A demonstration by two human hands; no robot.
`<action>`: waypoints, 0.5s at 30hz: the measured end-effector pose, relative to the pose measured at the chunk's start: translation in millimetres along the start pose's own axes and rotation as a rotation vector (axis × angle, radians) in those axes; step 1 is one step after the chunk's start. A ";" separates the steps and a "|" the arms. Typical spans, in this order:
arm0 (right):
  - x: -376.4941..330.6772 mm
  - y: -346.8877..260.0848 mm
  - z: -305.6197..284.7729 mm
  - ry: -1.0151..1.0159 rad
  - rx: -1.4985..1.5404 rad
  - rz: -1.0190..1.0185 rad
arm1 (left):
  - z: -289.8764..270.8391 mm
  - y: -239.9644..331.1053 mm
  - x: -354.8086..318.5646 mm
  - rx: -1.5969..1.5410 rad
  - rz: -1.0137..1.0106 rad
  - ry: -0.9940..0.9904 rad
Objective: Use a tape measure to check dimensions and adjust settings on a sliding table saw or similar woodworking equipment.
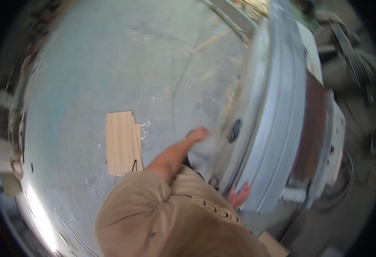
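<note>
My left arm stretches out over the floor beside a long grey metal machine (278,128). At its end, my left hand (200,134) is smeared by motion, so its fingers cannot be made out. Some distance to its right, a dark oval fitting (235,129) sits on the machine's side. My right hand (239,196) is at the near end of the machine's ridged top, fingers apart, with nothing visible in it. Whether it touches the metal edge cannot be told. A stack of several flat wooden boards (120,143) lies on the floor to the left.
The concrete floor (110,64) spreads left and ahead. Wood strips (211,41) lie on it near the far end of the machine. A reddish-brown panel (310,124) runs along the machine's right part. Dark equipment (346,51) stands beyond it, and clutter lines the left rim.
</note>
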State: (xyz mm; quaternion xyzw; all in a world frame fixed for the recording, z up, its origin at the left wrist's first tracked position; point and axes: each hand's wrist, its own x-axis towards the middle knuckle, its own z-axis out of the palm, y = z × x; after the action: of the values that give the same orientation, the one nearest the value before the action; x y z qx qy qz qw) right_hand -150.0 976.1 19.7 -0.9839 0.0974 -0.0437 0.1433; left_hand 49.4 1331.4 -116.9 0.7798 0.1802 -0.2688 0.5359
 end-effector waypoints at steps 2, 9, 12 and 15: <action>-14.6 -2.5 -9.0 -0.019 0.002 0.019 | -28.6 -66.0 -23.7 0.142 -0.100 0.278; -76.4 19.4 -26.7 -0.033 -0.010 0.021 | -51.3 -240.7 -169.5 0.060 -0.290 0.422; -103.4 31.3 -32.7 -0.002 -0.077 0.025 | -33.1 -259.5 -228.9 -0.076 -0.353 0.381; -133.4 39.1 -40.2 0.008 -0.056 0.026 | -28.8 -289.8 -279.5 -0.181 -0.375 0.384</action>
State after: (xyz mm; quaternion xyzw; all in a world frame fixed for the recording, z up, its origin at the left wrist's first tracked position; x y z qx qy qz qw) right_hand -292.0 955.6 38.9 -0.9860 0.1121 -0.0431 0.1160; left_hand -330.0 1464.8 -151.8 0.7186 0.4426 -0.1934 0.5003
